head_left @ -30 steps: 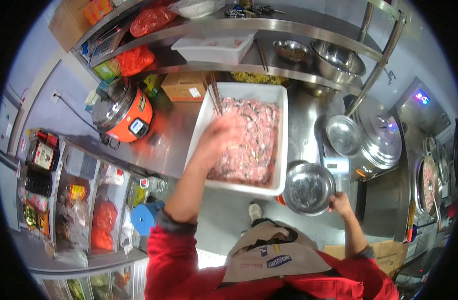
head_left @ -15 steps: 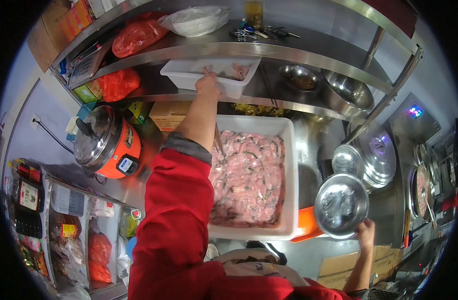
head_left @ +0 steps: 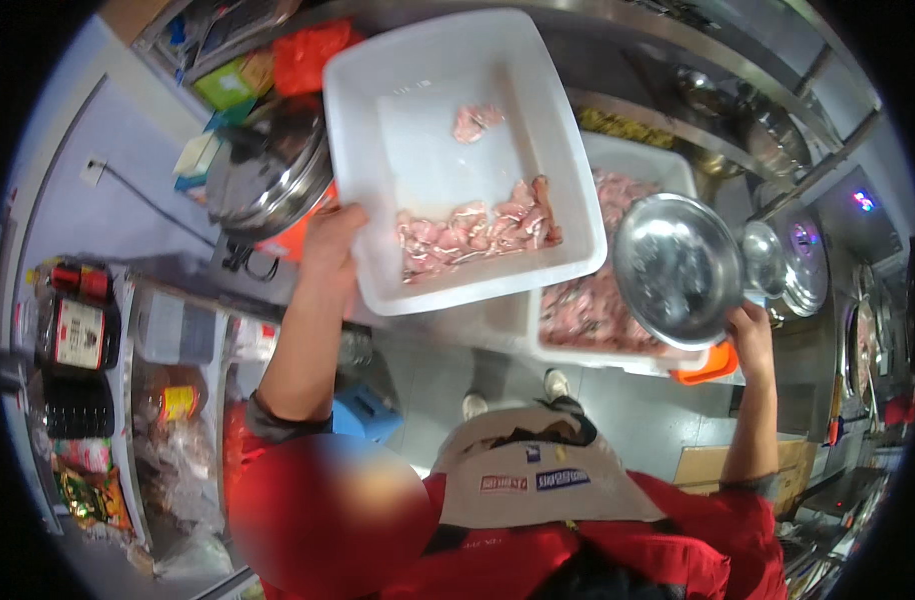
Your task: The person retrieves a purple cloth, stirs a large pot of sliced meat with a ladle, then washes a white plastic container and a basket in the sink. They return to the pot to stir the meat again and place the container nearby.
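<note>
Fingers (head_left: 350, 218) of the left hand (head_left: 328, 245) clamp the left side of a shallow white tub (head_left: 418, 130), the thumb lying at its rim; those of the right hand (head_left: 748, 328) are closed on the near right rim of a steel bowl (head_left: 678, 270), which is tilted, its shiny inside turned toward the camera; the shallow white tub is held up in the air, left of the bowl, its open side facing the camera; pale pink meat strips (head_left: 483, 230) lie gathered along the side nearer the person, and one small clump (head_left: 475, 122) sits apart, farther up the tub's floor; the person wears red sleeves (head_left: 718, 525) and a beige apron (head_left: 538, 440).

Beyond the held things, a large white tub (head_left: 618, 357) rests on the steel counter (head_left: 493, 322); it is filled with pinkish meat (head_left: 588, 315) streaked dark, partly hidden by the bowl and the shallow white tub; an orange item (head_left: 713, 365), its kind unclear, shows just beside the near right corner; at the left stand a rack (head_left: 128, 340) with dark bottles (head_left: 78, 335) and an orange rice cooker (head_left: 268, 185), partly covered by the raised tub; farther off, yellowish food (head_left: 628, 127) lies past the large white tub, steel bowls (head_left: 778, 135) stand on a shelf, and a display (head_left: 863, 200) glows at the far right.
</note>
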